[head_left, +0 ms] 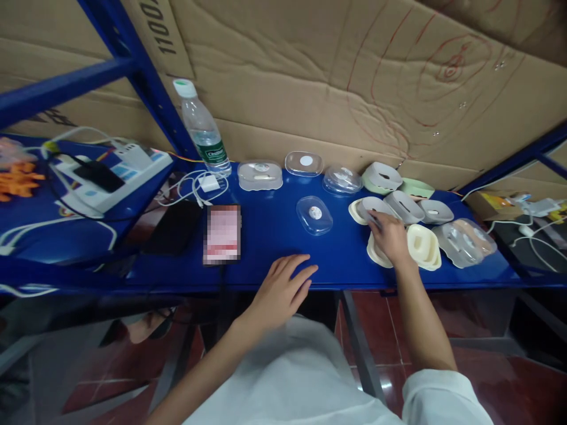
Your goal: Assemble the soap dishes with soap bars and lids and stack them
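Observation:
My left hand [281, 289] is at the front edge of the blue table [266, 236], its fingers stretched out and holding nothing. On the right, my right hand [392, 236] has its thumb and fingers closed on the rim of a grey oval plastic shell [371, 206]. Beside that shell are more grey slotted shells [404, 206]. Cream-coloured oval trays [424, 247] lie next to my right wrist, and another cream tray [377, 252] is partly hidden under the hand. Between my hands lies a clear plastic lid [314, 216] with a round sticker.
Along the back stand a water bottle [206, 136], a clear-topped box [260, 176] and more clear lids [304, 163]. Clear covers [465, 242] lie far right. A blurred-out phone-like screen [222, 234], white cables and a power strip [133, 177] are on the left. Cardboard backs the table.

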A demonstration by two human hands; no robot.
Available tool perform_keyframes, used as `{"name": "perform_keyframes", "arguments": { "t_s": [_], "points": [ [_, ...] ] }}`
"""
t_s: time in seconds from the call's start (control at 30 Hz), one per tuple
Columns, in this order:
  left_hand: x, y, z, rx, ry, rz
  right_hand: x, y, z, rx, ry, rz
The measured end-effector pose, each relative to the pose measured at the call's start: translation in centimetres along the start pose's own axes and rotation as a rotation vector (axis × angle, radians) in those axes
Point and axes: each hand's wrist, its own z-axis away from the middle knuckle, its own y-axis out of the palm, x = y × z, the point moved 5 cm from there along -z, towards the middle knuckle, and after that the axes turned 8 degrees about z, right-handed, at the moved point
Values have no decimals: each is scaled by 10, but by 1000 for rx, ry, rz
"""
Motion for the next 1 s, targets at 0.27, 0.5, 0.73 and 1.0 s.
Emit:
{"name": "perform_keyframes", "arguments": {
  "t_s": [0.27,0.5,0.73,1.0],
  "points": [
    [6,-10,2,-195,-63,-25,102,-27,58,74,-415,-360],
    [8,-17,23,-172,-44,-119,104,-13,40,68,-326,-291],
    [13,-28,45,-206,-56,-128,114,19,-4,160,-411,-39],
    [27,-29,33,-232,-80,-91,50,24,-6,215,18,156]
  ]
}}
